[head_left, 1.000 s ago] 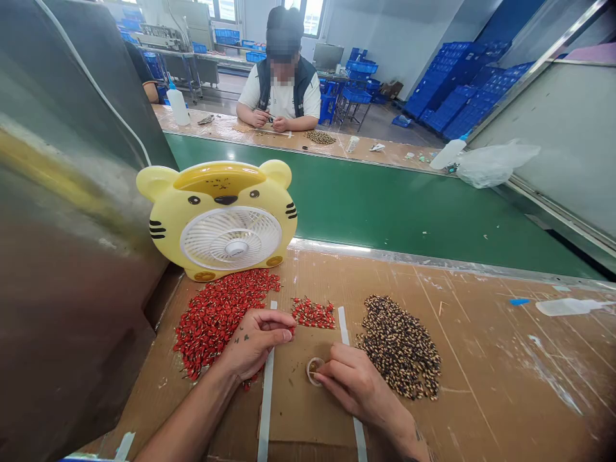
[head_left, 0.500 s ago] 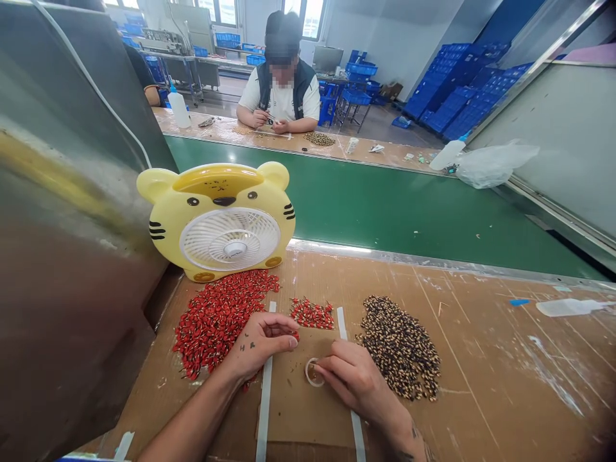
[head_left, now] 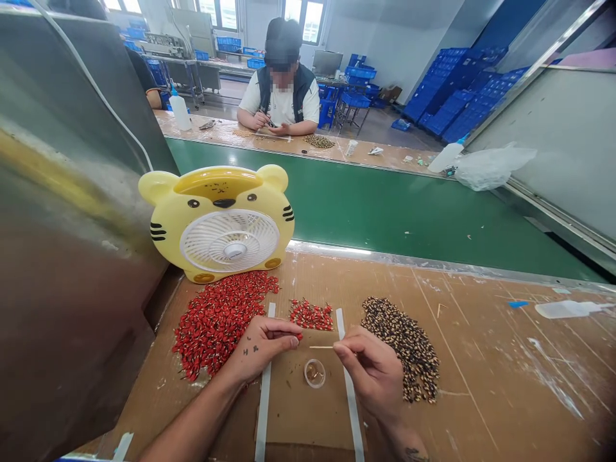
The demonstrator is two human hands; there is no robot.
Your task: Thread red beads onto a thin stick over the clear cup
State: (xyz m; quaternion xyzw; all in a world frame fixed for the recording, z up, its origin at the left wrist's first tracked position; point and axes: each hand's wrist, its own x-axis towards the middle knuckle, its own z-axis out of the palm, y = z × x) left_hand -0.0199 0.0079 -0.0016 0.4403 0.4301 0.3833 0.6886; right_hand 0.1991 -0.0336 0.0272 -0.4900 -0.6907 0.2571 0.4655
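Bottom middle: left hand (head_left: 264, 341) is pinching a tiny red bead (head_left: 299, 335) by the big red pile (head_left: 216, 324), right hand (head_left: 371, 373) gripping a thin stick (head_left: 321, 347) above a little clear cup (head_left: 314, 382).

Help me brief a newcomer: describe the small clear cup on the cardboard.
Start at the yellow tiger-faced fan. Below it, between two white strips, sits a small clear cup, the one container among loose red and speckled piles.
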